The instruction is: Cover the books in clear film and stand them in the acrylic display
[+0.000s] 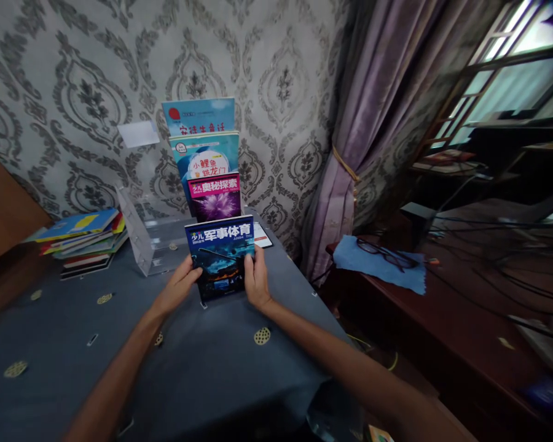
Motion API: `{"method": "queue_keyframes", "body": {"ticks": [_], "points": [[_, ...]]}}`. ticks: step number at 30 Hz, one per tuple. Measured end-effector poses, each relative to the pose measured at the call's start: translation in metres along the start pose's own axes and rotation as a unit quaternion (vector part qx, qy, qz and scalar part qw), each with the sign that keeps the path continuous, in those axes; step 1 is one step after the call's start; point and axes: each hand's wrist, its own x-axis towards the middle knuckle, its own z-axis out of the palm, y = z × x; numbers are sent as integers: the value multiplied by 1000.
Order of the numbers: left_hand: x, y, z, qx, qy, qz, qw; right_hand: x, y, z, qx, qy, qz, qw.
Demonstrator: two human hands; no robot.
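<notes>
A dark blue book (221,255) with white Chinese title stands upright at the front of a tiered clear display stand. My left hand (179,285) grips its left edge and my right hand (257,279) grips its right edge, fingers wrapped round. Behind it, stepped upward, stand a purple book (214,196), a teal book (205,156) and a blue book (198,115). All rest on a table under a grey-blue cloth (74,344).
A second clear acrylic stand (142,236) sits left of the books, with a stack of flat books (83,239) beyond it. A card (262,234) lies behind the display. To the right, glasses (387,253) lie on a blue cloth (378,264) on a wooden desk, near a purple curtain (350,153).
</notes>
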Motion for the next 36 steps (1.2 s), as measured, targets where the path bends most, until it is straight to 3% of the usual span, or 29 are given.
{"method": "queue_keyframes", "body": {"ticks": [3,6,9,17,25,30,36], "points": [[-1,-8,-3,27,4,-36,999,-7,7,2,-11,-17,-4,1000],[-6,-20,-2,-26,23,-100,994,-16,10,1,-27,-53,-5,998],[-11,-25,1,-60,28,-121,990,-22,9,-5,-76,-74,-17,994],[-19,-25,3,-31,32,-89,995,-12,-3,-26,-150,-192,25,970],[-24,-20,3,21,64,-41,997,-8,-13,-27,27,-247,107,963],[-24,-28,-4,58,106,0,993,-13,-9,-25,36,-254,80,963],[-24,-37,-6,75,131,-4,989,-17,-2,-24,24,-280,67,958]]}}
